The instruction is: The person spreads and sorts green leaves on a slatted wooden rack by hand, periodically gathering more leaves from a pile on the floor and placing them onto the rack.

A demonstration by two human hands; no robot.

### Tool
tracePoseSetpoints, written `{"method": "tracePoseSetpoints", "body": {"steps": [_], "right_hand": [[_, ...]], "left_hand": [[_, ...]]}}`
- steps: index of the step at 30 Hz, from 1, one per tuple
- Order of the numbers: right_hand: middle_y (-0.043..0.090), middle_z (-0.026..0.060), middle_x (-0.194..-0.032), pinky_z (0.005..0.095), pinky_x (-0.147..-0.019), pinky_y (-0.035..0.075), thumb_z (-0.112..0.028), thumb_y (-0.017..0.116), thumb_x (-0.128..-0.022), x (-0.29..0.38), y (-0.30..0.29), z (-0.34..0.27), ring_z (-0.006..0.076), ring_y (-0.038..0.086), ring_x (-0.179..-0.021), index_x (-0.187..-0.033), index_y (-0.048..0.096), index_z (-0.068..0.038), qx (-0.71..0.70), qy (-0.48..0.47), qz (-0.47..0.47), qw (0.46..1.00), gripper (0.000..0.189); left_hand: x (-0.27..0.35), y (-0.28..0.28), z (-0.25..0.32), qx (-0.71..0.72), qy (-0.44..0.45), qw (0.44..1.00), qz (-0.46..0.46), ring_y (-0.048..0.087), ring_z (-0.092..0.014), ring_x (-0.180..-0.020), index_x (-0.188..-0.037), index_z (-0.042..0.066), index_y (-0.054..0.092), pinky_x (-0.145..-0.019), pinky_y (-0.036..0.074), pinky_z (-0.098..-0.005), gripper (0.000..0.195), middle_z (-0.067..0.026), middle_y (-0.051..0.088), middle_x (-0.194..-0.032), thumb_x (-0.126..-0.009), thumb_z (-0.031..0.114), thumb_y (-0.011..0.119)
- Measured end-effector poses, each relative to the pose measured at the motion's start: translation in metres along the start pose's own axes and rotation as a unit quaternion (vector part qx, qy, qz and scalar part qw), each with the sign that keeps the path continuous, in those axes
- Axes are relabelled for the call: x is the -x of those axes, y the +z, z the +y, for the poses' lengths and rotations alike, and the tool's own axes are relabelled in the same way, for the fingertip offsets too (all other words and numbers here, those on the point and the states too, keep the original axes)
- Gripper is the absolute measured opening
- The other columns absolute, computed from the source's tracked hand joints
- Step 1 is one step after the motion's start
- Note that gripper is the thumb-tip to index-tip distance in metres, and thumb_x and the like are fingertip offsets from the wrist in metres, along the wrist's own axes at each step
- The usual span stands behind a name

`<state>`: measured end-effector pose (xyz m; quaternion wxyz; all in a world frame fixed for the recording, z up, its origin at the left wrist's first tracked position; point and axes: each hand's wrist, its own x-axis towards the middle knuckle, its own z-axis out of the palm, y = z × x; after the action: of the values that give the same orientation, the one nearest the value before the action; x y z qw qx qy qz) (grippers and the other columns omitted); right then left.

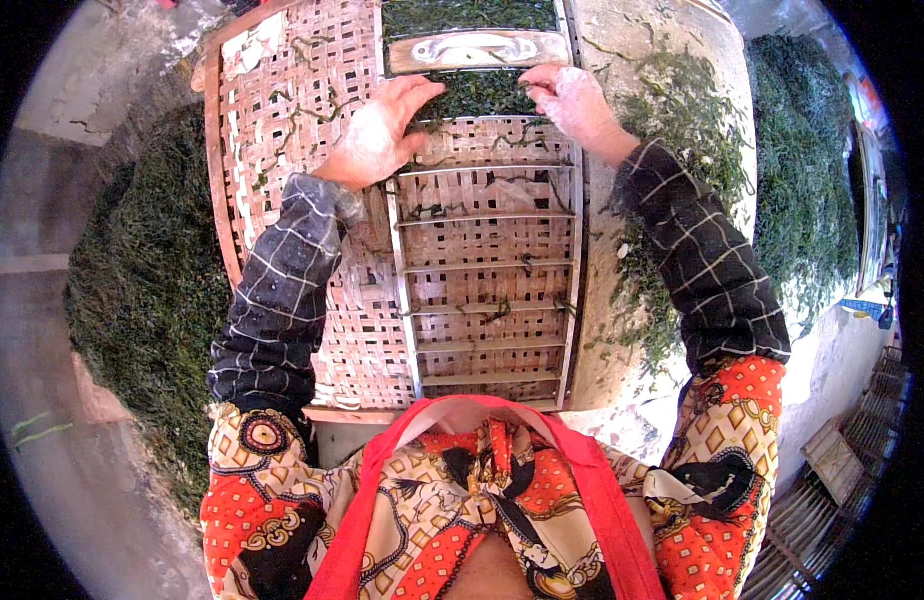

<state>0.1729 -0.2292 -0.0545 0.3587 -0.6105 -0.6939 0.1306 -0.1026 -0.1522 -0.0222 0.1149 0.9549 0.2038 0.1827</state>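
Note:
A slatted frame with several crossbars lies over a woven bamboo tray. Green leafy strands, perhaps seaweed, fill the section between my hands. Just beyond it, a wooden board with a pale metal handle lies across the frame, with more green material past it. At the section's left end is my left hand, palm down, its fingers apart and nothing seen in them. My right hand is at the right end, thumb and forefinger pinched together at the edge of the green material; whether a strand is between them cannot be told.
Loose green strands are scattered over a pale board right of the frame. A large dark-green heap lies on the floor at the left, and another heap is at the right. A slatted rack stands at the lower right.

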Motion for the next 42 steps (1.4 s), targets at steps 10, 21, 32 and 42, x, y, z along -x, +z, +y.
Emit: {"method": "tracePoseSetpoints", "body": {"steps": [10,21,32,42], "right_hand": [[0.049,0.0135,-0.115,0.0394,-0.077,0.051,-0.003,0.065,-0.074,0.026,-0.032,-0.009,0.0322,0.059,-0.093,-0.13,0.043,-0.008,0.314,-0.186,-0.083,0.927,0.06],[0.063,0.0111,-0.083,0.0384,-0.071,0.05,-0.019,0.068,-0.079,-0.001,0.031,-0.021,0.0299,0.062,-0.08,-0.089,0.067,-0.005,0.043,-0.073,0.051,0.995,0.017],[0.062,0.0131,-0.085,0.0374,-0.069,0.052,-0.027,0.066,-0.082,-0.025,0.039,-0.042,0.0298,0.062,-0.074,-0.098,0.062,-0.007,0.118,-0.12,0.019,0.986,0.026],[0.062,0.011,-0.091,0.0387,-0.074,0.049,-0.033,0.063,-0.085,-0.076,0.021,-0.023,0.0303,0.062,-0.083,-0.106,0.066,-0.013,0.114,-0.138,0.102,0.979,0.029]], "left_hand": [[0.009,0.003,-0.022,-0.105,-0.021,0.991,0.075,0.035,-0.035,-0.13,-0.141,0.01,0.034,-0.108,0.028,-0.0438,0.087,-0.015,0.032,-0.145,-0.066,0.009,0.076],[-0.024,0.042,-0.025,-0.122,-0.08,0.975,0.166,0.026,-0.035,-0.136,-0.143,0.007,0.031,-0.109,0.018,-0.0551,0.103,-0.0167,0.028,-0.148,-0.064,0.057,0.075],[-0.034,0.057,-0.066,-0.023,-0.08,0.952,0.295,0.027,-0.037,-0.135,-0.136,0.006,0.04,-0.107,0.018,-0.0579,0.076,-0.0174,0.034,-0.144,-0.08,0.05,0.066],[-0.019,0.073,-0.04,-0.049,-0.195,0.92,0.336,0.032,-0.041,-0.131,-0.137,0.0,0.035,-0.107,0.021,-0.055,0.056,-0.0233,0.037,-0.139,-0.093,0.03,0.052]]}}
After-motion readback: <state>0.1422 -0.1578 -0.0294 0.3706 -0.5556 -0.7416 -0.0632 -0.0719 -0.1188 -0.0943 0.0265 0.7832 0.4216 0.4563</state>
